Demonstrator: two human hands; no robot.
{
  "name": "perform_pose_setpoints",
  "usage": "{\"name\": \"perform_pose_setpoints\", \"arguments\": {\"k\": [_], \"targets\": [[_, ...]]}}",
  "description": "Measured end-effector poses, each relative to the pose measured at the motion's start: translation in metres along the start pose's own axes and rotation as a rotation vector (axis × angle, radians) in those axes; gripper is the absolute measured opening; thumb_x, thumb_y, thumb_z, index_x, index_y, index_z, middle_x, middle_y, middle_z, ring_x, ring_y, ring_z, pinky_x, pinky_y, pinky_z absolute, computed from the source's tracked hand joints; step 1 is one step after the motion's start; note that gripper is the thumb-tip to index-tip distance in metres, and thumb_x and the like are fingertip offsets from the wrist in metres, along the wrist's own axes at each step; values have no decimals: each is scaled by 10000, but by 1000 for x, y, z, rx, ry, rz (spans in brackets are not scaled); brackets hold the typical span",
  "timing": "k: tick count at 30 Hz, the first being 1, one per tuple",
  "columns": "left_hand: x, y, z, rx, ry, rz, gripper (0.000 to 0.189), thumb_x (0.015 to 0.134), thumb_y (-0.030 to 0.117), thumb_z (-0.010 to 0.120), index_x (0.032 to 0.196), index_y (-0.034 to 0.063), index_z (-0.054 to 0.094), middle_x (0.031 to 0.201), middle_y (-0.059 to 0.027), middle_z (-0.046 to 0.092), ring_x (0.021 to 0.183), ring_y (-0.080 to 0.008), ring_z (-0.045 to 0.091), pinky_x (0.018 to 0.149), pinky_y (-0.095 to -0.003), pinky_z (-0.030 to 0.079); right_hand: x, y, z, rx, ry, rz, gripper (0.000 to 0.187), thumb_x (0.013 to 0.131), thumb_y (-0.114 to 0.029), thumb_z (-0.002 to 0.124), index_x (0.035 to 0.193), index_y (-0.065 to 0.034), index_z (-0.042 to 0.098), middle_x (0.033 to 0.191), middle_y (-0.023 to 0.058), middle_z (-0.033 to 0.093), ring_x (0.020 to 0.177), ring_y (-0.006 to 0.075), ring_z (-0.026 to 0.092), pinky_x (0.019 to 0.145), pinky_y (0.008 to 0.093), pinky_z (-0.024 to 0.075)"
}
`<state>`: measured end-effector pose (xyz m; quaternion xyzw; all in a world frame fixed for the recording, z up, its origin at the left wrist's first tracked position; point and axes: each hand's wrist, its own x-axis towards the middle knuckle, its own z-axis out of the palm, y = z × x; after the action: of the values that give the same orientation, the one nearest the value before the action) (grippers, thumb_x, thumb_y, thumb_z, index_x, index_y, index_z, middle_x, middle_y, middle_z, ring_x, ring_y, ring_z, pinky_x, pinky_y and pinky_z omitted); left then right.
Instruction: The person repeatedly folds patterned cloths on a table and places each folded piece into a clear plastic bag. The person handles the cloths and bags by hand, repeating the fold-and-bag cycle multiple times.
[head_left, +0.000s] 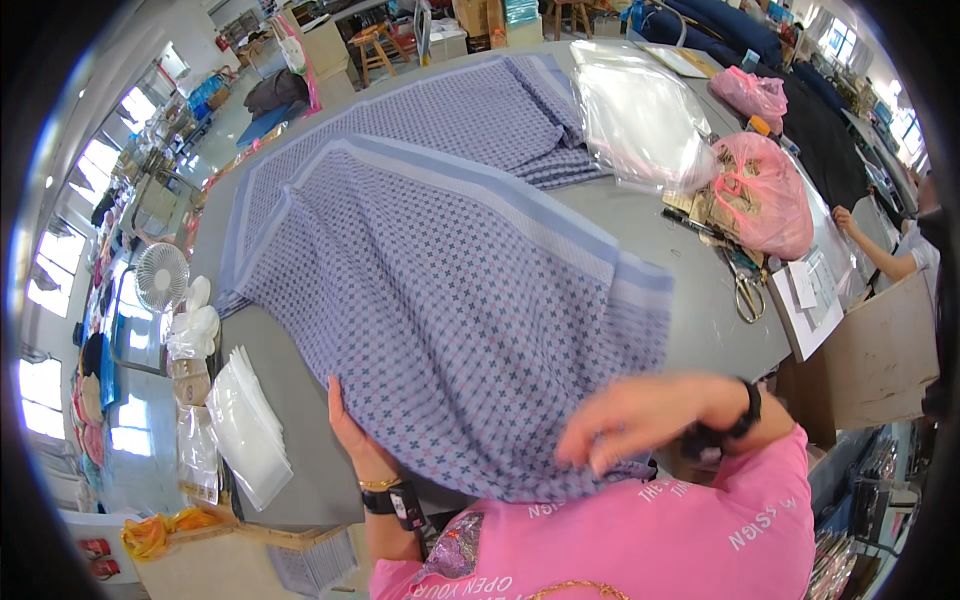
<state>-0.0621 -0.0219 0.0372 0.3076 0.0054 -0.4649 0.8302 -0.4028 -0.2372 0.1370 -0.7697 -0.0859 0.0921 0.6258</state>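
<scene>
A large patterned blue-violet cloth (442, 300) with paler striped borders is spread over the grey table (697, 292), its near end draped towards my body. My left hand (351, 427) is at the cloth's near left edge, one finger upright outside it and the rest hidden under the fabric, so its hold is unclear. Above the near right part of the cloth is my right hand (637, 420), blurred, its fingers bent downward. Whether those fingers touch or pinch the fabric does not show. Farther back, the cloth lies folded over itself beside clear plastic bags.
Clear plastic bags (637, 112) lie at the back right, near pink plastic bags (772, 202) and scissors (748, 296). More clear bags (247, 427) and a small white fan (162, 276) are at left. A co-worker's arm (885, 255) reaches in at the right, above a cardboard box (885, 352).
</scene>
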Motion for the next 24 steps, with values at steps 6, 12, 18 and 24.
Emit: {"name": "perform_pose_setpoints", "arguments": {"k": [6, 12, 18, 24], "targets": [[-21, 27, -76, 375, 212, 180, 237, 1015, 100, 639, 1232, 6, 626, 1276, -120, 681, 1174, -255, 656, 1013, -427, 534, 82, 133, -185, -438, 954, 468, 394, 944, -348, 713, 1168, -24, 716, 1026, 136, 754, 915, 249, 711, 834, 391, 562], [-22, 36, -101, 646, 215, 194, 131, 997, 42, 668, 1111, -21, 684, 1035, -90, 756, 866, -164, 728, 726, -317, 608, 169, 208, -258, -490, 1304, 565, 668, 775, -479, 837, 1211, 10, 710, 1247, 223, 709, 1178, 334, 684, 981, 428, 539], [-4, 43, -94, 774, 222, -76, 122, 988, 53, 676, 1099, 4, 665, 1041, -86, 738, 881, -183, 725, 719, -320, 606, 222, 76, -168, -145, 1113, 284, 298, 867, -288, 731, 954, -3, 720, 872, 194, 736, 737, 362, 718, 729, 467, 570], [-8, 52, -80, 1086, 200, 122, 208, 978, 57, 679, 1183, 26, 689, 991, -60, 743, 859, -140, 702, 736, -276, 565, 61, -52, -43, -406, -62, -681, 267, 935, -224, 739, 871, -6, 600, 796, 144, 615, 705, 313, 622, 636, 422, 482]]}}
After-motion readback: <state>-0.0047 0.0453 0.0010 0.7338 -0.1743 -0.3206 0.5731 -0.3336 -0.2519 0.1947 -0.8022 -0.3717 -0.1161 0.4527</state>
